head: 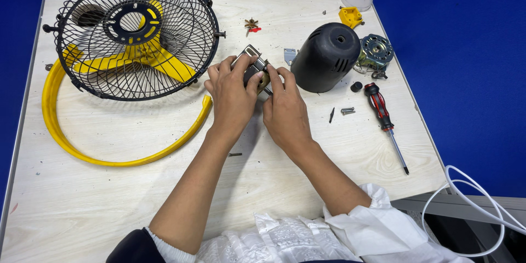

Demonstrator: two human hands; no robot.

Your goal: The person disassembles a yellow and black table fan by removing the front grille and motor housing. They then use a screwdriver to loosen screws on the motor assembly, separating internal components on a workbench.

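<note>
Metal bracket part (253,67) is held just above the wooden table (109,197), pinched between the fingertips of both hands, beside the black motor cover (327,57). Left hand (233,96) and right hand (286,112) are angled inward, backs up. Fingers are curled closed, gripping the part.

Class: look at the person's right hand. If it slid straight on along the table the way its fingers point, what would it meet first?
The right hand points up and slightly left, at the small metal part both hands hold. Beyond that, probably the small rusty piece with a red tip, though depth is unclear.
</note>
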